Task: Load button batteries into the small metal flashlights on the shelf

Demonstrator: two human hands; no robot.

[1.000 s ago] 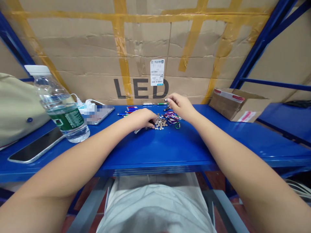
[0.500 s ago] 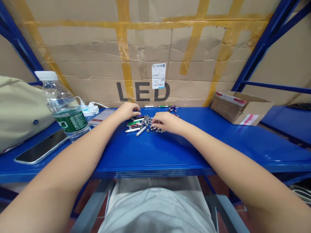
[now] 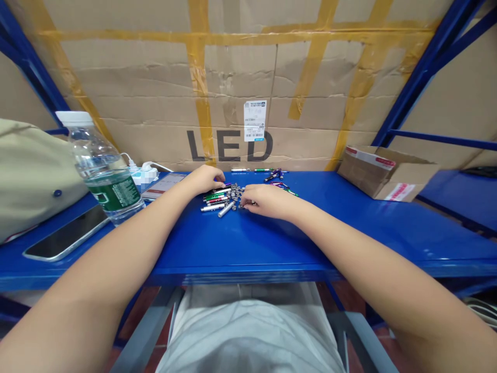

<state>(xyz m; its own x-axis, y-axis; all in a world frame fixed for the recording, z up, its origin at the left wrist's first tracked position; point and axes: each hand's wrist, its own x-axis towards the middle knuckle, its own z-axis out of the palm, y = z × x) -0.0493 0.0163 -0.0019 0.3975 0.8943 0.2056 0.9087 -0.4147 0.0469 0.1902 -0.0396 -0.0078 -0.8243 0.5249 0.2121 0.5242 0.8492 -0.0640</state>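
Note:
Several small metal cylinders in silver, red and green [image 3: 215, 200] lie side by side on the blue table [image 3: 240, 243]. My left hand [image 3: 207, 180] is curled at their back end, its fingers bent together; what they pinch is too small to make out. Just right of the cylinders is a heap of small silver round pieces [image 3: 235, 191]. My right hand [image 3: 261, 201] is over the right part of this heap, fingertips down and pressed together, hiding some pieces. One loose silver cylinder [image 3: 225, 210] lies slanted at the front of the group.
More coloured cylinders [image 3: 276, 176] lie behind my right hand, near the large cardboard box [image 3: 155, 83]. A bottle [image 3: 112, 189], a phone [image 3: 66, 235], a power strip [image 3: 144, 175] and a beige bag [image 3: 34, 181] are at left. An open small carton [image 3: 382, 173] stands at right.
My right hand has moved slightly down and left over the round pieces, uncovering more coloured cylinders behind it. My left hand has barely moved.

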